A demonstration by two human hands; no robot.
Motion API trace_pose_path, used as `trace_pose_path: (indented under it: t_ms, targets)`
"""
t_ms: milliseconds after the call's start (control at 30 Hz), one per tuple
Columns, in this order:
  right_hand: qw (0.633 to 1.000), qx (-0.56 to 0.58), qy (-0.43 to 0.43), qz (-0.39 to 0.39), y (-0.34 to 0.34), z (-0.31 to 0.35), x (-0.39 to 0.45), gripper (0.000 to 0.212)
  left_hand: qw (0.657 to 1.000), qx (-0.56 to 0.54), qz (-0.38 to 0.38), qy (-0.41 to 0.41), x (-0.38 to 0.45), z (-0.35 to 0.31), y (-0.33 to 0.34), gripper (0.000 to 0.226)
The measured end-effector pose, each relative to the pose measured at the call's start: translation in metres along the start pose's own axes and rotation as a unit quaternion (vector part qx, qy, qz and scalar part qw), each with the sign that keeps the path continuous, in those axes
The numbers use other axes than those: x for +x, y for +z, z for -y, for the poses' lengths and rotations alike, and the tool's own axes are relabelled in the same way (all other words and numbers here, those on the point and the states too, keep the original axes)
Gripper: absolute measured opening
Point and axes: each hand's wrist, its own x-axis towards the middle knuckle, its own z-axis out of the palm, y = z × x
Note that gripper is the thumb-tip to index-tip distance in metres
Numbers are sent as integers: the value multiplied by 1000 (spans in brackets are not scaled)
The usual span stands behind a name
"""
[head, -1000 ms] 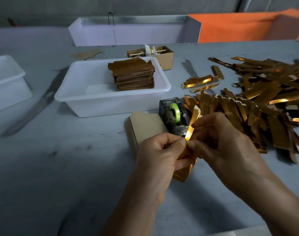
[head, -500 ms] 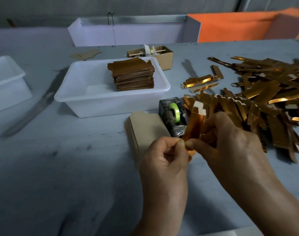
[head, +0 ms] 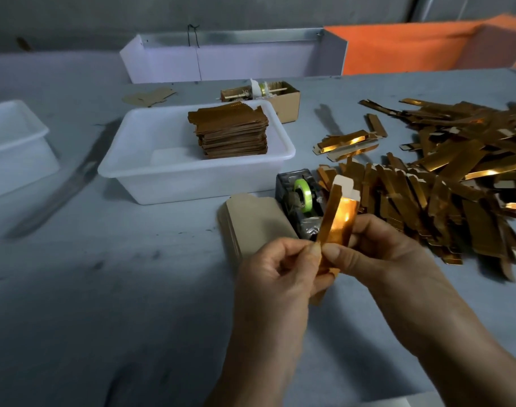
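Head view, one item in hand: gold foil carton blank (head: 337,221).

Change: a second ago the blank was held nearly edge-on and flat between the hands. It now stands upright and partly opened, one broad gold face catching the light, a pale flap showing at its top. Judged as the sleeve being popped open from flat, with forming under way and not finished.

Left hand (head: 277,277): thumb and forefinger pinch the blank's left edge, the other fingers curled in.

Right hand (head: 380,254): thumb on the front face, fingers curled behind, holding the blank.

Position: the blank is between both hands, above the table (head: 104,289), its lower end hidden behind the left fingers. It is just in front of the tape dispenser (head: 297,201) and left of the loose pile of gold blanks (head: 456,177)
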Motion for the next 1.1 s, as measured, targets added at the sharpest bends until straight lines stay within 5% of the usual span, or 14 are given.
trace_pose_path:
  t_ms: [233, 400, 500, 600, 667, 733, 800, 900, 1000, 1100]
  targets:
    - [999, 5, -49, 20, -4, -5, -3, 17, 942, -237, 91, -217, 7, -5, -10, 25]
    - [996, -7, -81, 22, -3, -4, -4, 13, 944, -222, 98, -222, 10, -5, -13, 36]
    - [996, -17, -76, 30, -3, -4, -5, 17, 944, -202, 120, -231, 12, -6, -19, 21]
    - [999, -9, -41, 27, -5, -4, -4, 24, 973, -73, 106, -190, 13, -5, -21, 17]
    - [1000, 8, -7, 5, -11, -5, 1, 29, 991, 97, 21, -93, 16, 2, -21, 7]
    - [999, 12, 15, -45, -25, -4, 12, 29, 955, 274, -108, 41, 21, 9, -27, 10]
    - [994, 0, 22, -111, -45, 0, 29, 19, 884, 405, -197, 128, 28, 10, -35, 11]
    - [972, -58, 33, -224, -76, 5, 58, 25, 835, 504, -202, 86, 41, 13, -47, 35]
    - [921, -208, 40, -326, -96, -2, 76, 44, 874, 460, -156, 8, 54, 15, -51, 39]
    - [908, -261, 42, -326, -95, -21, 73, 50, 933, 324, -141, -60, 65, 18, -58, 32]
